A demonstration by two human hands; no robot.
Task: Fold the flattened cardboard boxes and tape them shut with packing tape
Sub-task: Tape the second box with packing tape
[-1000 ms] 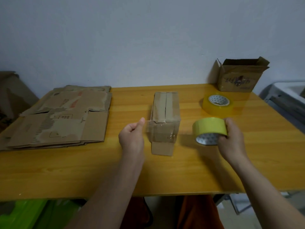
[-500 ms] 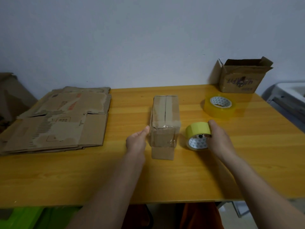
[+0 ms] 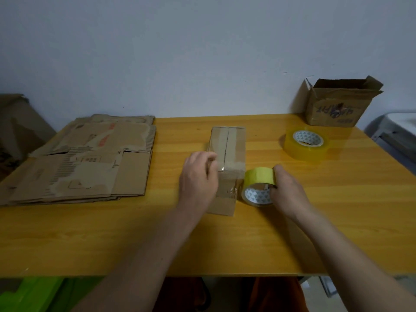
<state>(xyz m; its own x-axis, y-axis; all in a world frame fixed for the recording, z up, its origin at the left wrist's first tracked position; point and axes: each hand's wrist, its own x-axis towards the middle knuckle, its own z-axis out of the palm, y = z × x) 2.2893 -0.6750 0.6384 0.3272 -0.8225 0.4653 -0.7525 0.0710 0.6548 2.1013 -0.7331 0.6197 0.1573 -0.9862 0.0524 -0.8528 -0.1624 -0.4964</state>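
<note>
Now the folded cardboard box [image 3: 228, 154] is being taped.
Its front top edge is pinched by the left hand [image 3: 198, 176]; at 3 o'clock, touching it, the yellow tape roll [image 3: 258, 184] is gripped by the right hand [image 3: 287, 192].

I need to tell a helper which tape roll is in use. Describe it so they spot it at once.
On the wooden table, find the small folded box at centre. The roll in use stands on edge against its right side, gripped by the right hand. The other roll lies flat further back.

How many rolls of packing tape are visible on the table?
2: a yellow-green roll gripped by the right hand beside the folded box, and a clear yellowish roll lying flat far right.
</note>
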